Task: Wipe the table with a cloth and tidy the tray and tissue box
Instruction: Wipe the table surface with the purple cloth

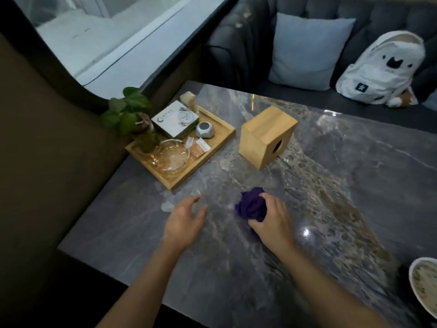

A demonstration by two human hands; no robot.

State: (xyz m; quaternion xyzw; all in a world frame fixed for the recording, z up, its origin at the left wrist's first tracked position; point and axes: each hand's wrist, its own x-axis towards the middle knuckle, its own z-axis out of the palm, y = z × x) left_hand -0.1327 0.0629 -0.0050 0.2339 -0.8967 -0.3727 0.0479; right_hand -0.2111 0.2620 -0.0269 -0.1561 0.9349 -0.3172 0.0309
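On the table (pixel 331 185), near the front, the right hand (pixel 274 223) squeezes a soft purple cloth (pixel 251 204) in a ball. It looks light and squishy, easy to grab anywhere. The left hand (pixel 184 221) is spread wide and holds nothing. The wooden tray (pixel 212 147) holds a glass dish (pixel 171 157), a plant (pixel 130 112) and a small box (pixel 175 120). The tissue box (pixel 267 136) lies tipped beside it.

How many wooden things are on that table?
2: a wooden tray holding small items by the wall, and a wooden tissue box tipped on its side mid-table. Nothing else wooden shows.

Marble table (pixel 331 185) bears tray (pixel 220 140), tissue box (pixel 260 140), perhaps a bowl (pixel 423 282).
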